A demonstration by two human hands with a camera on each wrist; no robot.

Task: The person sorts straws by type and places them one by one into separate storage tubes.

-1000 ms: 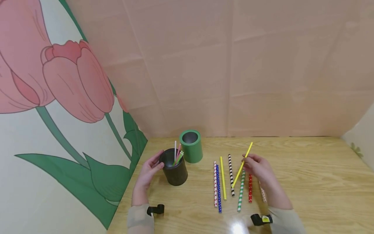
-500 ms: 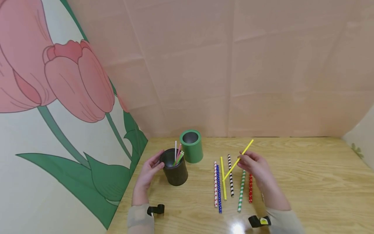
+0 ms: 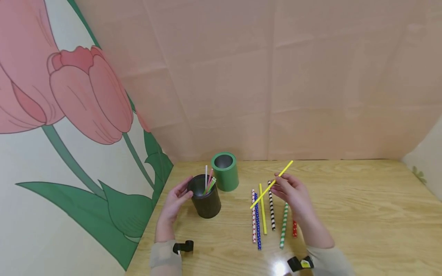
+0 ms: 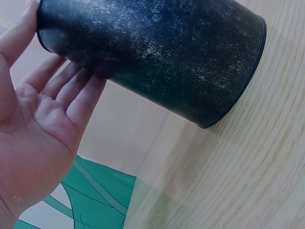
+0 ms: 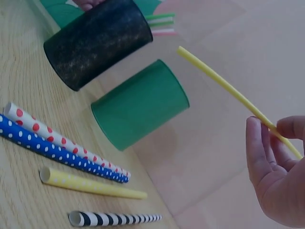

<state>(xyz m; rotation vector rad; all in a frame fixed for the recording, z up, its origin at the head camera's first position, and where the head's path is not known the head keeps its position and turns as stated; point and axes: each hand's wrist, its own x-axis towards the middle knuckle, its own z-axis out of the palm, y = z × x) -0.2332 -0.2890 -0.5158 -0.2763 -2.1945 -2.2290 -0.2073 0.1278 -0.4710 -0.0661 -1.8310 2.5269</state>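
My left hand point(image 3: 172, 201) grips the rim of a black cylindrical cup point(image 3: 208, 205), with the thumb on the near side and fingers around the left; the cup stands on the table. Several thin straws point(image 3: 210, 183), white, pink and green, lean inside it. Between thumb and fingers, my right hand point(image 3: 291, 193) pinches a thin yellow straw point(image 3: 257, 201) above the table, slanted with its lower end toward the cup. Beneath it lie thicker paper straws: red-dotted white point(image 5: 62, 141), blue-dotted point(image 5: 57, 151), yellow point(image 5: 90, 183), black-striped point(image 5: 114, 219), green-striped point(image 3: 284, 226) and red point(image 3: 295, 229).
A green cup point(image 3: 226, 176) stands right behind the black one, its mouth up. The wooden table point(image 3: 380, 214) meets a pinkish backdrop point(image 3: 310, 96) at the back and a tulip-painted wall point(image 3: 86, 161) on the left.
My right hand has moved left with the thin yellow straw, which tilts flatter now, its lower end passing over the lying straws. My left hand and the black cup have stayed put.
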